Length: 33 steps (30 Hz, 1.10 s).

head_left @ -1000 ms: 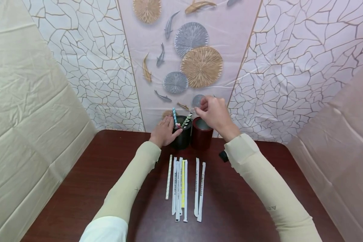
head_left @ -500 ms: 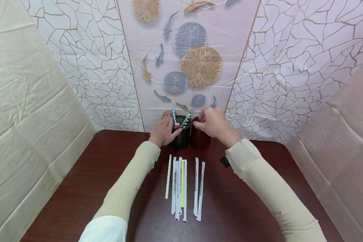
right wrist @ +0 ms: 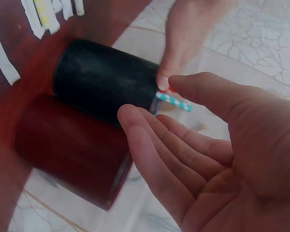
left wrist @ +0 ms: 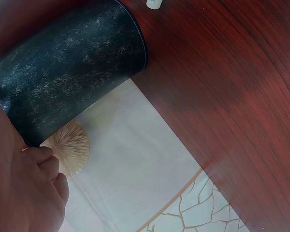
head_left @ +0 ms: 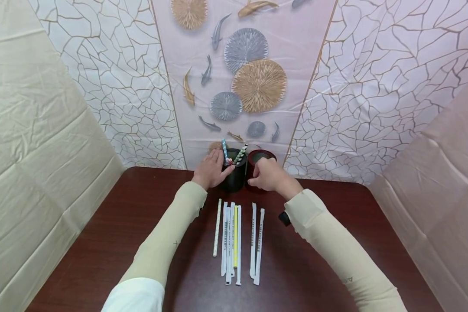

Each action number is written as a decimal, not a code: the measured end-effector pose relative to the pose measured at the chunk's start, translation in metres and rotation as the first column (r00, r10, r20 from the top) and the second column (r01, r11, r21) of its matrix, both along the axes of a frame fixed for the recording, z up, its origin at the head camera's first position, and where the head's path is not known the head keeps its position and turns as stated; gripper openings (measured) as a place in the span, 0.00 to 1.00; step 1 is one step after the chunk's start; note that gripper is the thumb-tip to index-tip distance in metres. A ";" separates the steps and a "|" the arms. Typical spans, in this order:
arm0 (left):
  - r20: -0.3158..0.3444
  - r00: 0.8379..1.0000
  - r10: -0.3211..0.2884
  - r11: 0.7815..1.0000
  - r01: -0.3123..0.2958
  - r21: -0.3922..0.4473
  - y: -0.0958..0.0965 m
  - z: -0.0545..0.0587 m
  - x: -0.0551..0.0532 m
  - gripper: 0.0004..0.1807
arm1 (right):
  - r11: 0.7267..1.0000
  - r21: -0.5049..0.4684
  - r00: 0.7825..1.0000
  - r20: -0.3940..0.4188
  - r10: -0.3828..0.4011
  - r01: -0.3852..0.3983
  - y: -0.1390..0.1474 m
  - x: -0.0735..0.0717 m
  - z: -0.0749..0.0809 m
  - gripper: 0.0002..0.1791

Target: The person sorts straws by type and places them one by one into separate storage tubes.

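The black cup [head_left: 235, 180] stands upright at the far edge of the tabletop [head_left: 288, 268], about midway between its far corners, with the red cup [right wrist: 72, 147] just beside it, on the person's right. Both look stiff, with smooth walls that might slip a little, and I would guess neither is heavy. I'd take either round the middle of its wall; the black one, with straws leaning inside, seems best steadied at the rim.

That is where the left hand [head_left: 212, 170] rests, against the near-left of the rim, fingers laid along it and thumb spread apart. The right hand [head_left: 270, 174] hangs in front of the red cup with its palm bare, fingers loosely bent and thumb well apart; I cannot tell whether it touches the cup.

Nearer the front edge lie straws: white wrapped straws [head_left: 253, 242], a yellow straw [head_left: 235, 236] among them, and a cream straw [head_left: 217, 227] at the left. In the black cup lean a blue straw [head_left: 224, 148] and a green striped straw [head_left: 240, 155]. All should be very light, yet thin-walled and easily crushed, so a gentle pinch near mid-length would suit.
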<state>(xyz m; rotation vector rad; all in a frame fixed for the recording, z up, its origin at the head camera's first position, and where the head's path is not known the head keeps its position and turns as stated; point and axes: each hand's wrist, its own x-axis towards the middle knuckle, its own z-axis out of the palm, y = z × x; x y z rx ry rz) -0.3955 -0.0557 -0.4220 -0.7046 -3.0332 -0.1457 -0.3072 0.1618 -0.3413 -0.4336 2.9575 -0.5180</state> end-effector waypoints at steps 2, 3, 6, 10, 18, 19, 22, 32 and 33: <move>0.003 1.000 0.003 1.000 -0.003 -0.002 0.000 0.000 0.000 0.48 | 1.000 -0.011 1.000 0.025 0.006 -0.006 -0.003 -0.001 -0.009 0.19; 0.001 1.000 0.004 1.000 -0.004 -0.001 0.000 0.000 0.000 0.48 | 1.000 -0.015 0.999 0.039 0.005 -0.004 -0.004 0.000 -0.013 0.19; 0.003 1.000 0.007 1.000 -0.007 0.001 0.000 0.000 0.001 0.48 | 1.000 -0.016 0.998 0.068 -0.002 0.003 -0.009 0.000 -0.025 0.19; 0.001 1.000 0.006 1.000 -0.006 0.002 0.001 0.001 0.002 0.48 | 1.000 -0.025 0.993 0.117 -0.016 0.019 -0.016 0.001 -0.039 0.19; -0.008 1.000 0.011 1.000 -0.011 -0.006 0.000 -0.002 0.000 0.48 | 0.998 -0.065 0.985 0.170 -0.001 0.012 -0.031 0.003 -0.062 0.15; -0.009 1.000 0.011 1.000 -0.011 -0.008 0.000 -0.003 0.000 0.48 | 0.998 -0.068 0.984 0.176 -0.001 0.013 -0.032 0.004 -0.065 0.14; -0.013 1.000 0.012 1.000 -0.012 -0.004 0.000 -0.004 -0.001 0.48 | 0.997 -0.073 0.980 0.197 -0.005 0.019 -0.036 0.004 -0.073 0.13; -0.015 1.000 0.011 1.000 -0.011 0.004 0.000 -0.005 -0.002 0.48 | 0.994 -0.086 0.971 0.233 -0.048 0.070 -0.043 0.001 -0.104 0.10; -0.018 1.000 0.009 1.000 -0.009 0.009 0.000 -0.005 -0.002 0.48 | 0.993 -0.088 0.970 0.239 -0.055 0.078 -0.043 0.000 -0.106 0.10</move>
